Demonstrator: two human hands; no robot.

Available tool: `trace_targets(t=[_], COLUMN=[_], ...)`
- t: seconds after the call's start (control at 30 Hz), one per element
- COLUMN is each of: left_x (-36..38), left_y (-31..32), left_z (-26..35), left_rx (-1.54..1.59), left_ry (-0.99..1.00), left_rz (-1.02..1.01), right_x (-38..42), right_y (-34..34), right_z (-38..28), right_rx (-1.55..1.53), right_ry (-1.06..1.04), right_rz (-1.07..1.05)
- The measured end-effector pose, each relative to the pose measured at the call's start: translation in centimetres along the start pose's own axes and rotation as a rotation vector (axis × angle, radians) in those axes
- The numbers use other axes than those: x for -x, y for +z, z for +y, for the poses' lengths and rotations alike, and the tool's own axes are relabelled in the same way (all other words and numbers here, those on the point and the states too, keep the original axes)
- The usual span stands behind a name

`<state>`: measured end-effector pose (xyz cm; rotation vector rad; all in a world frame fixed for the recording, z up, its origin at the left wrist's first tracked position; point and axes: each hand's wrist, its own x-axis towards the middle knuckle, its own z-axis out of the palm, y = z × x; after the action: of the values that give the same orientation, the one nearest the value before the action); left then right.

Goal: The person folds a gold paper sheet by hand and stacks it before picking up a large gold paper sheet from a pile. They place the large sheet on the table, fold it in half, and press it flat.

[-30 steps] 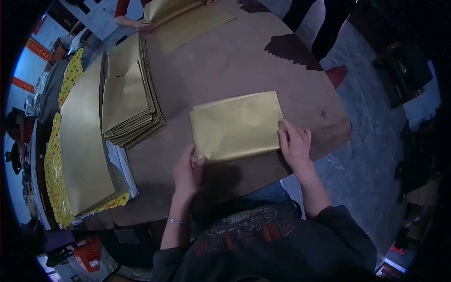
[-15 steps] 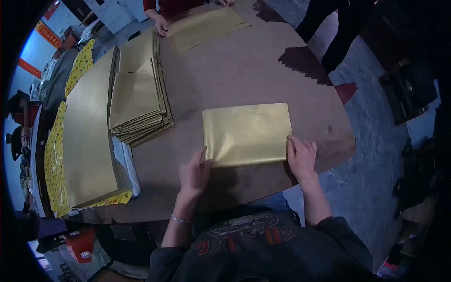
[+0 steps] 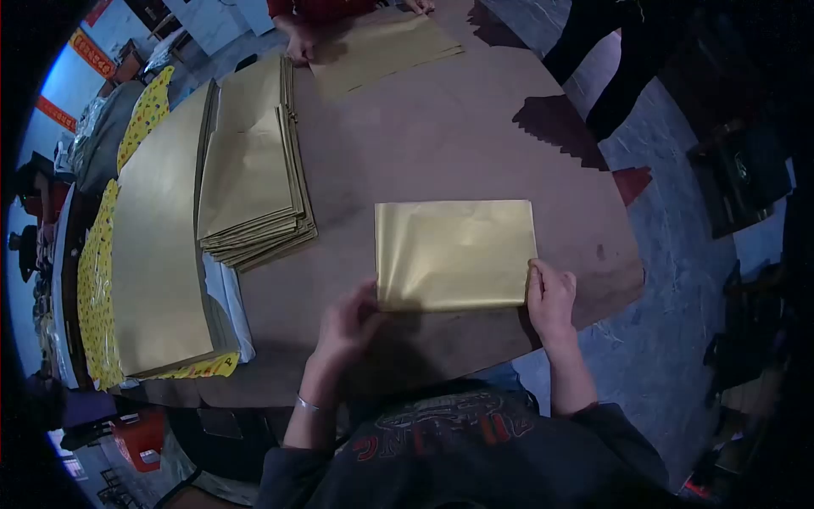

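A folded sheet of gold paper [image 3: 456,259] lies in front of me on the brown-covered table. My right hand [image 3: 555,301] pinches its right edge near the lower corner, fingers curled. At the lower left corner is my left hand [image 3: 343,322], thumb and fingers apart, fingertips right beside the paper's edge. A stack of folded gold paper [image 3: 248,182] sits to the left of the sheet, its layered edges toward me.
Large flat gold sheets [image 3: 161,254] are piled at the far left over yellow patterned wrapping [image 3: 97,293]. Across the table [image 3: 407,144], another person's hand [image 3: 300,47] rests on a gold sheet [image 3: 386,53]. Someone in dark trousers [image 3: 610,93] stands at the right.
My left hand has loosened from the paper's lower left corner and its thumb has come away. The right hand keeps its hold. The folded sheet looks flatter and squarer at its left edge.
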<state>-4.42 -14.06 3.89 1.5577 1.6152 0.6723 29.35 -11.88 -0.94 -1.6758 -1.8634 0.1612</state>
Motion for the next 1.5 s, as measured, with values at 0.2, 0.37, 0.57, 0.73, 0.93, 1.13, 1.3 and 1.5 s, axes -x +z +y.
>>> trace_targets(t=[0.2,0.37,0.57,0.73,0.93,1.13,1.3,1.5], left_x=[-0.3,-0.5,0.5,0.0,-5.1,-11.6,-11.6,-11.2], left_y=[0.4,1.1,0.8,0.4,1.1,1.4,1.1,1.2], left_z=[-1.0,-1.2,-0.1,-0.5,0.7,0.6,0.3,-0.1], left_rx=[0.426,0.464,-0.062,-0.001,-0.339,-0.587,-0.543,-0.539], left_ry=[0.045,0.020,-0.137,-0.081,0.211,0.379,0.334,0.314], left_rz=[-0.038,-0.020,0.039,0.032,0.314,0.299,0.269,0.281], right_x=[-0.2,0.0,0.0,0.1,0.1,-0.1,-0.4,-0.7], right_y=[-0.5,0.1,-0.1,-0.3,-0.2,-0.5,-0.6,-0.7], right_z=[-0.5,-0.1,-0.3,-0.5,-0.5,-0.5,-0.7,-0.8], right_rx=[-0.102,-0.116,-0.026,-0.001,-0.029,0.009,-0.009,-0.057], right_ry=[0.080,0.005,-0.025,-0.042,-0.049,-0.063,-0.055,-0.046], right_rz=[0.084,0.171,0.057,0.008,0.032,0.004,0.005,-0.030])
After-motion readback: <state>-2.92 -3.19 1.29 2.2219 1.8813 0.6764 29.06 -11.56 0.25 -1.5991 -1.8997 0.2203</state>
